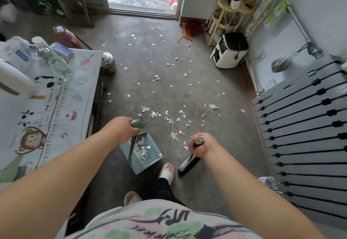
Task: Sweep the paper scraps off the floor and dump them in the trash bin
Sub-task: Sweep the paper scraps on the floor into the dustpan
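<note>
White paper scraps [169,92] lie scattered over the grey concrete floor, thickest just ahead of me. My left hand [123,127] grips the green top of the handle of a teal dustpan [150,160], which stands on the floor and holds a few scraps. My right hand [200,144] grips the top of a broom handle. The black and white broom head [187,165] rests on the floor to the right of the dustpan. No trash bin is clearly in view.
A table [62,111] with a cartoon cloth and bottles stands on my left. A grey radiator [304,135] lines the right wall. A white appliance [230,50] and a small shelf [225,17] fill the far right corner. An open doorway [140,0] lies ahead. My feet are just behind the dustpan.
</note>
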`<state>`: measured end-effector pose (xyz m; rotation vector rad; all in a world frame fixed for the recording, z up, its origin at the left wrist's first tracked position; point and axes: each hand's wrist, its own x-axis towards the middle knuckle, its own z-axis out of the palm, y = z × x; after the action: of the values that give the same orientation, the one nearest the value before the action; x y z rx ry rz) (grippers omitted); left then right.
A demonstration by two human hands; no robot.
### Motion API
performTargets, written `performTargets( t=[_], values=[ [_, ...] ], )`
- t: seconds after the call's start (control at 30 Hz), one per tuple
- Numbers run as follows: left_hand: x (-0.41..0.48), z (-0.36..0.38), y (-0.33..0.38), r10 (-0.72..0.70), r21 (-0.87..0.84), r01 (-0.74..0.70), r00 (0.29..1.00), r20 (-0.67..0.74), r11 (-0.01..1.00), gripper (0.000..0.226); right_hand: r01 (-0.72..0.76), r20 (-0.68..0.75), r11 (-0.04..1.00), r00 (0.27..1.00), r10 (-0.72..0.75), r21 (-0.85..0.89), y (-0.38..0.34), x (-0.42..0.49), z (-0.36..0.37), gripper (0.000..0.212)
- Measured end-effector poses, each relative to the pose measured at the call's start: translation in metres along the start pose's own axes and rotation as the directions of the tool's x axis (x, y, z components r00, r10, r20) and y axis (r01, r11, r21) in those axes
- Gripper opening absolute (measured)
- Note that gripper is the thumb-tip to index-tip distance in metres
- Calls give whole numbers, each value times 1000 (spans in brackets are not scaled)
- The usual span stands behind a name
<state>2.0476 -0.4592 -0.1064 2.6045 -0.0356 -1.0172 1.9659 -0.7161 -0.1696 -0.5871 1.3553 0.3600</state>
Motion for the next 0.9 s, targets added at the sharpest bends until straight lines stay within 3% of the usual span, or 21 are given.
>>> performTargets(
  t=[0.17,0.27,0.5,0.53,0.67,0.9],
  values=[
    [16,-11,17,-54,-74,53,998,-11,996,27,16,98,1000,995,-16,-7,-41,5,42,15],
    [23,-16,27,-72,-79,70,997,-20,994,28,41,162,999,986,-46,36,-64,7,55,20],
    [40,-22,58,-104,-69,100,994,-46,993,29,-23,383,993,923,-24,118,-121,20,46,75],
    [42,-23,63,-102,-63,99,993,-51,993,30,-15,380,994,925,-26,105,-127,18,46,73],
    [51,-22,87,-81,-6,80,995,-60,997,29,58,308,998,949,-59,10,-146,-2,47,19],
    [64,-21,119,-6,96,11,999,-53,995,24,69,299,995,953,-44,-75,-171,-18,24,28]
  ],
)
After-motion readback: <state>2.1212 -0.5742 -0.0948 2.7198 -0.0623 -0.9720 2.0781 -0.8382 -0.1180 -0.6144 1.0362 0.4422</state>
